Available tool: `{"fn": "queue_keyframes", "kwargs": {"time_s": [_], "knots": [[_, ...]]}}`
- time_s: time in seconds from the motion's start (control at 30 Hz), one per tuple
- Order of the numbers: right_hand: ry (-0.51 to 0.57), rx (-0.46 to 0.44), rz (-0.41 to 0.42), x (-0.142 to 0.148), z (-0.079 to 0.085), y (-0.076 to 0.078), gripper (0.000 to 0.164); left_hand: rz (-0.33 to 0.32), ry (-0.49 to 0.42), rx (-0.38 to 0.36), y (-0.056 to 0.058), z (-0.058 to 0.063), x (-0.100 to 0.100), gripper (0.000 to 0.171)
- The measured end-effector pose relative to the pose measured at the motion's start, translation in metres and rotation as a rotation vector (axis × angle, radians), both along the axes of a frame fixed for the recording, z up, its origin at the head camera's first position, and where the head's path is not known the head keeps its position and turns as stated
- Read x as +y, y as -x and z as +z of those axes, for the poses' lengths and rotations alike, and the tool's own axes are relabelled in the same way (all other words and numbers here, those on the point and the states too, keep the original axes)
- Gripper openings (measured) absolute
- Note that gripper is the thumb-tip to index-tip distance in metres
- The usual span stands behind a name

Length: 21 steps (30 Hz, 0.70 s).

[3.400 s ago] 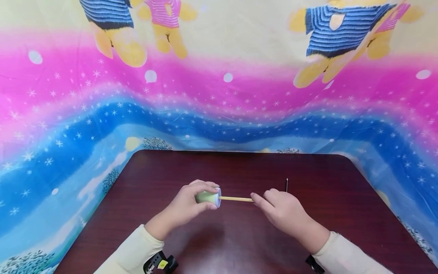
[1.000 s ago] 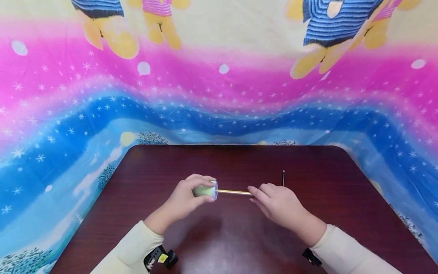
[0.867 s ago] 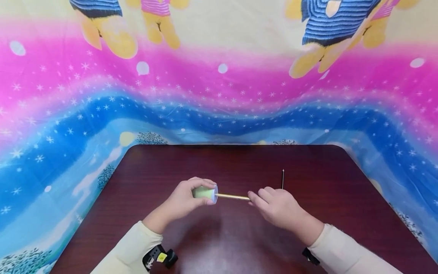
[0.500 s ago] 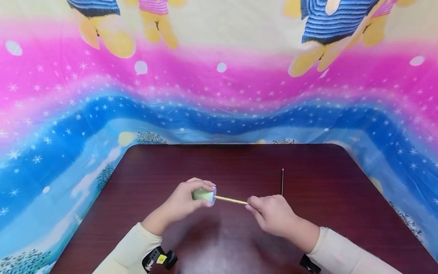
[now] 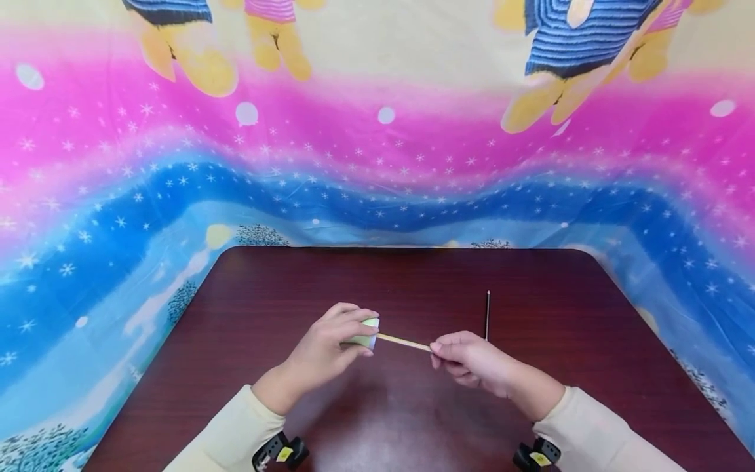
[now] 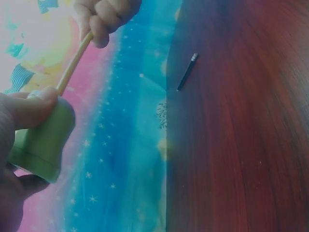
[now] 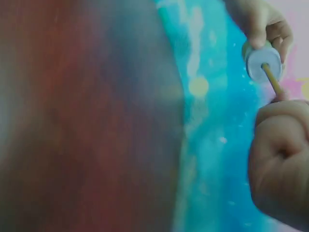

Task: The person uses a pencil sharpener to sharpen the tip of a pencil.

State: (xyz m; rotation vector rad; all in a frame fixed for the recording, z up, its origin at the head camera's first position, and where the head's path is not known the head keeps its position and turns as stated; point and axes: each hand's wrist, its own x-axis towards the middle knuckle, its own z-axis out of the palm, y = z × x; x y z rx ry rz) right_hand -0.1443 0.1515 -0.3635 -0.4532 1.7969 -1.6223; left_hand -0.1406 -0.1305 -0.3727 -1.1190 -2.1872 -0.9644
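My left hand grips a green pencil sharpener with a pale round end face, fingers on one side and thumb on the other. A yellow pencil runs into the hole in that face. Its other end is pinched between the thumb and fingers of my right hand, which covers that end. Both hands hold these above the table, the pencil sloping slightly down to the right. The tip inside the sharpener is hidden.
Behind the right hand a dark pencil lies on the reddish-brown table. A printed cloth with snowflakes hangs beyond the table's far edge. Each wrist bears a black strapped camera.
My right hand has rolled over on the pencil, from its back facing up to its thumb side showing. The left hand still holds the sharpener, turned slightly, so its end face shows less.
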Motion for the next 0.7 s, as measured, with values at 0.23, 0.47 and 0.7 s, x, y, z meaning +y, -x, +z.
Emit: {"fn": "queue_keyframes", "kwargs": {"time_s": [0.23, 0.47, 0.7], "knots": [[-0.559, 1.424, -0.192, -0.004, -0.003, -0.002, 0.028, 0.092, -0.123, -0.397, -0.004, 0.008, -0.002, 0.033], [-0.452, 2.109, -0.291, -0.006, -0.012, 0.008, 0.028, 0.064, -0.143, -0.538, -0.004, 0.013, -0.002, 0.034], [-0.498, 1.830, -0.211, -0.007, -0.010, -0.001, 0.033, 0.049, 0.015, -0.513, -0.003, 0.013, -0.005, 0.037]]}}
